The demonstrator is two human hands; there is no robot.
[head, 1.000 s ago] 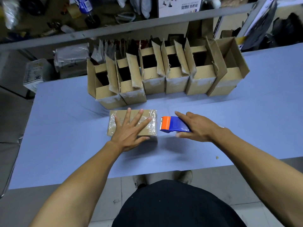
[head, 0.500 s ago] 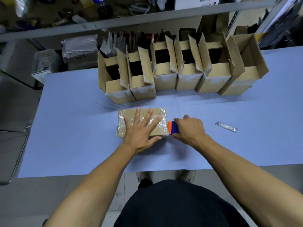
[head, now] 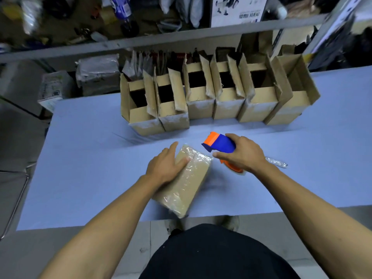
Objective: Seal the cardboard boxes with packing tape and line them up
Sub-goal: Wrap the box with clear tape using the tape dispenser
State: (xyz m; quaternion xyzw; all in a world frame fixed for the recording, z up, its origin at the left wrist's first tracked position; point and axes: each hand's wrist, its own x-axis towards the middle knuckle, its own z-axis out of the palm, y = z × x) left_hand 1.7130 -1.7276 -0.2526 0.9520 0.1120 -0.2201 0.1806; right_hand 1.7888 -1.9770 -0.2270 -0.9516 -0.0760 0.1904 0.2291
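Observation:
A closed cardboard box [head: 187,184] wrapped in clear tape lies at an angle on the blue table [head: 80,158], its near end close to the front edge. My left hand [head: 164,167] grips its far left end, thumb on top and fingers down the side. My right hand [head: 241,153] holds the blue and orange tape dispenser [head: 219,142] just off the box's far right corner, nose pointing left. Part of the tape roll [head: 234,170] shows under my palm.
Several open cardboard boxes [head: 201,101] stand side by side in a row along the back of the table, flaps up. A crumpled strip of clear tape [head: 276,162] lies right of my right hand. Behind the table are a grey shelf rail [head: 161,40] and clutter.
The taped box has turned from lying crosswise to lying diagonally, near end toward me. My left hand went from flat on top to gripping its end. The dispenser came away from the box's right side.

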